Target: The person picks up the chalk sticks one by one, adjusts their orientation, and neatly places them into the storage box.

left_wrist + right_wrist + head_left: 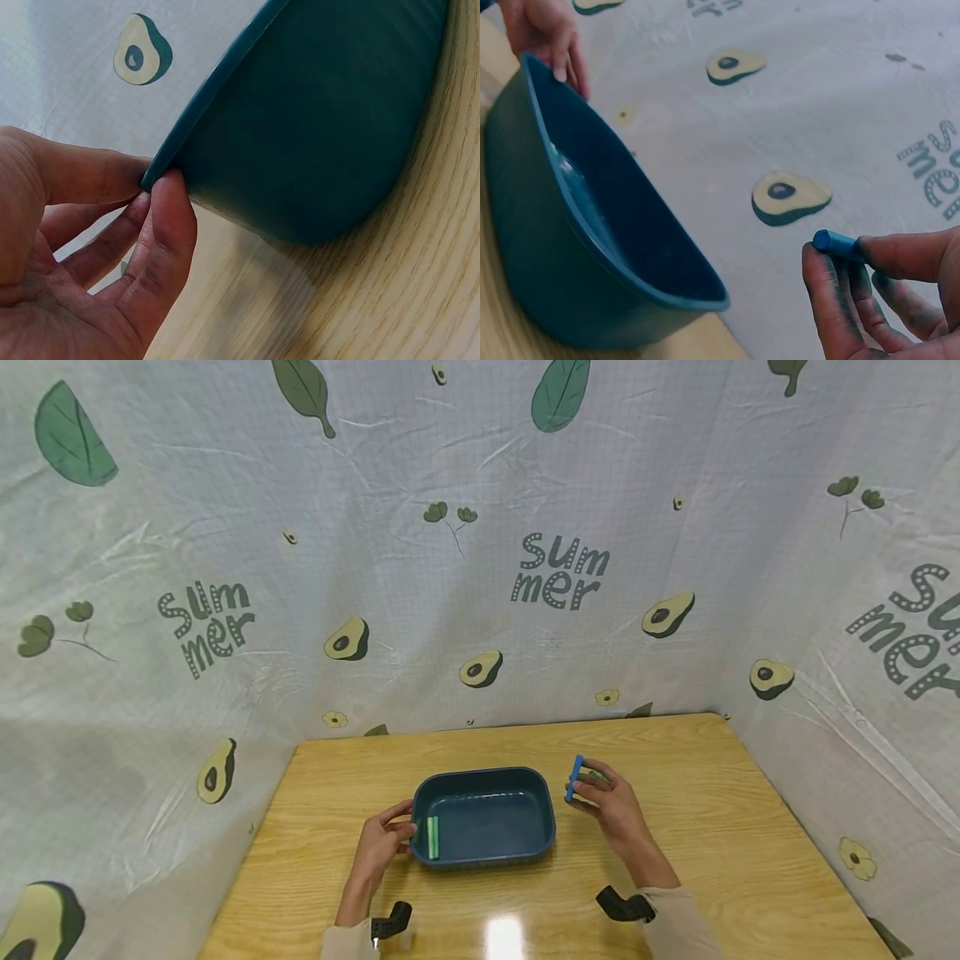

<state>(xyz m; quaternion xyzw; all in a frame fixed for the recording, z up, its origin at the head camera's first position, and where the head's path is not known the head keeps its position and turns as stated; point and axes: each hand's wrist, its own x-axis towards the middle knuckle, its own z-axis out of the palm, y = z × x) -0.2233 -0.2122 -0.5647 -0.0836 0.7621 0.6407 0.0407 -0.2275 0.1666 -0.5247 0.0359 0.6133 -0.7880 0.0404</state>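
Observation:
A dark teal plastic basin [483, 863] stands on the table, rectangular with rounded corners. My left hand [378, 845] pinches its left rim between thumb and finger, as the left wrist view shows close up. Inside, against the left end, green chalk sticks [432, 837] lie side by side. To the right of the basin, my right hand [618, 814] holds a blue chalk stick [837, 244] up between thumb and fingers, apart from the rim. Dark smudges mark the right fingertips. A bit of green [597, 776] shows behind the right thumb, partly hidden.
The wooden table [720, 860] reaches back to a pale hanging sheet [420, 568] printed with avocados, leaves and lettering, which also runs along both sides. Each wrist carries a black camera mount, the left one [392, 921] and the right one [626, 906].

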